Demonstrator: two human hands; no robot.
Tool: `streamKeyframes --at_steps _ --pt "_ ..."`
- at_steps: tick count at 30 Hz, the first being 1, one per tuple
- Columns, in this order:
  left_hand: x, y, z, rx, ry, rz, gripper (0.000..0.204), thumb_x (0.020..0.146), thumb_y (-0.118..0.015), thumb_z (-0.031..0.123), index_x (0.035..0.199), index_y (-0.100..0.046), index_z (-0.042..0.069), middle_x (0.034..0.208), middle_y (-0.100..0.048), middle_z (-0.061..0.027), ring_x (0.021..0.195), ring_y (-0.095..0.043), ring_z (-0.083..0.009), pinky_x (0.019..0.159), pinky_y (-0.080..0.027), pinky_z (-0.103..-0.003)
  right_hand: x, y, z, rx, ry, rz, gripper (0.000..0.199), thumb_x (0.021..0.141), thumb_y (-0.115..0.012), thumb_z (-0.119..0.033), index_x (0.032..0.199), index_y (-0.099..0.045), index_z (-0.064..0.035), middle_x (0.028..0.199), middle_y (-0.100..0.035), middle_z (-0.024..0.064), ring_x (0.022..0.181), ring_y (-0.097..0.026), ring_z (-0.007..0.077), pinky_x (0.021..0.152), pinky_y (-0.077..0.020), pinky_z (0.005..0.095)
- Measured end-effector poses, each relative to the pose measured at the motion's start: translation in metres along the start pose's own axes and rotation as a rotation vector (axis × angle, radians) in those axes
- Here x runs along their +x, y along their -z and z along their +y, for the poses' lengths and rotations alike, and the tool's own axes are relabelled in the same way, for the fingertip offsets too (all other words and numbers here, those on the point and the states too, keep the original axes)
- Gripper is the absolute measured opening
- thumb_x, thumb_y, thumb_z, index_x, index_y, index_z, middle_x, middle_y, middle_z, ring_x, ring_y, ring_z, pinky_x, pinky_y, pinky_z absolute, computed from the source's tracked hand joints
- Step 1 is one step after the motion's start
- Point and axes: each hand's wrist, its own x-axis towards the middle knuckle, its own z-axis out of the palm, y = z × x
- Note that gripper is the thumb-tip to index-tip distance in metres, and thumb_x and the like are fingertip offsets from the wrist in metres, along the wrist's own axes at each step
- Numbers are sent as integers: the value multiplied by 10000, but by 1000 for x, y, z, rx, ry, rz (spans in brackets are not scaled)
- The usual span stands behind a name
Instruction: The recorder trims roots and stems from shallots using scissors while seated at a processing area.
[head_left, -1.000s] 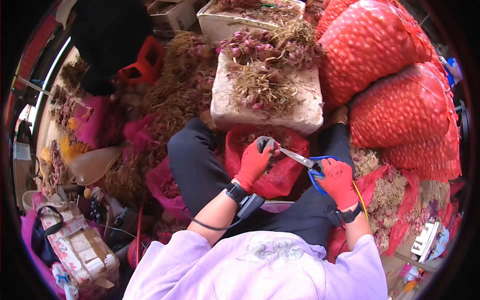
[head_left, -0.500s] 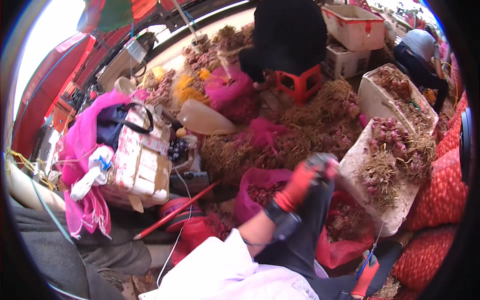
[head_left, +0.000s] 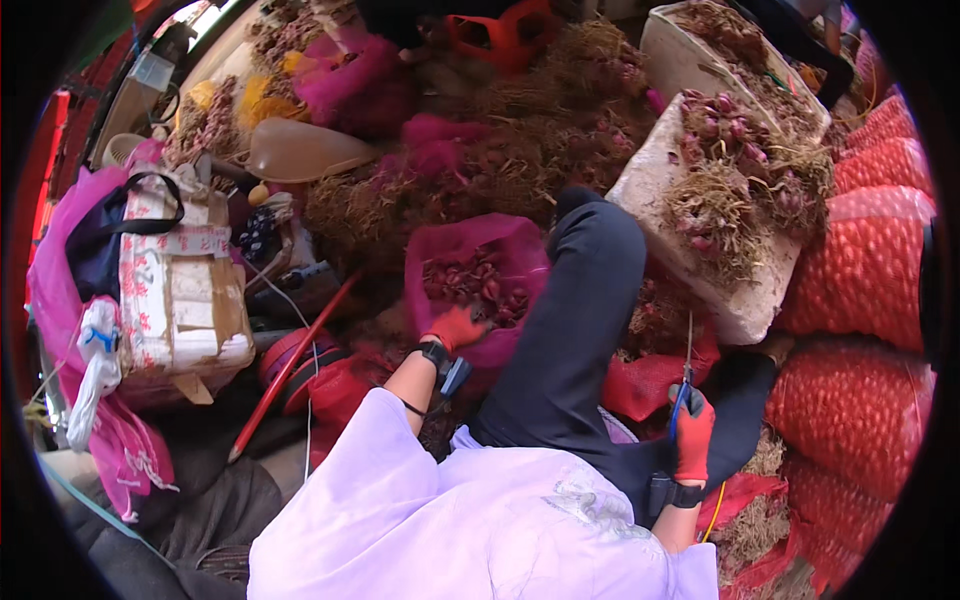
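Note:
My left hand (head_left: 458, 328), in a red glove with a dark wristband, reaches over the near rim of a pink mesh bag (head_left: 527, 240). Its dark fingertips blend into the shallots (head_left: 478, 282) inside, so how they are bent is unclear. On the other side of my raised knee, my right hand (head_left: 693, 432), gloved in red as well, is closed on blue-handled scissors (head_left: 683, 392) with the blades pointing up and away. Beyond those blades lies a red mesh bag (head_left: 650, 385). A tilted white foam box (head_left: 640, 190) bears shallots with dry roots and stalks (head_left: 712, 205).
Full red mesh sacks (head_left: 855, 265) are stacked at the right. At the left stand a taped white box (head_left: 185, 300) and a slanting red pole (head_left: 290, 370). Heaped shallots and dry stalks (head_left: 510, 150) cover the ground ahead, near a beige scoop (head_left: 305, 150) and a red stool (head_left: 510, 35).
My left hand has moved left and down from above my knee to the pink bag. My right hand still holds the scissors. The view has tilted down and shifted right.

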Motion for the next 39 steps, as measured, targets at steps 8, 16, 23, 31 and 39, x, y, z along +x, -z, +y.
streamKeyframes --at_steps 8,16,23,31,39 --pt "-39 42 -23 125 91 -529 395 796 -624 371 1062 -649 81 976 -660 -132 860 -595 -213 786 -458 -370 -2 -5 -14 -299 -82 73 207 804 -656 -190 925 -647 -22 801 -668 92 735 -633 156 683 -476 302" --pt "30 217 300 -776 -435 203 178 901 -529 174 976 -609 35 757 -566 3 658 -510 -73 589 -409 -210 15 0 -17 6 -16 210 317 784 -687 -304 949 -633 -38 784 -663 74 693 -611 166 669 -470 321" --pt "118 72 379 124 -572 121 665 743 -687 393 1235 -436 23 1159 -513 -279 1009 -550 -411 838 -452 -444 12 4 -6 -70 -28 260 384 759 -703 -383 915 -622 -42 748 -637 111 690 -615 224 672 -466 334" --pt "156 49 392 257 -686 214 776 602 -795 338 1222 -428 49 1183 -485 -211 993 -547 -363 801 -468 -417 8 14 -2 38 -95 324 397 756 -697 -407 922 -636 -52 784 -645 123 729 -628 258 693 -469 341" --pt "179 79 396 -575 -688 -155 228 897 -514 176 1006 -597 -6 905 -637 -29 778 -570 -111 704 -451 -235 24 29 -32 29 4 229 381 743 -723 -365 888 -619 -28 742 -624 111 652 -579 177 665 -465 321"
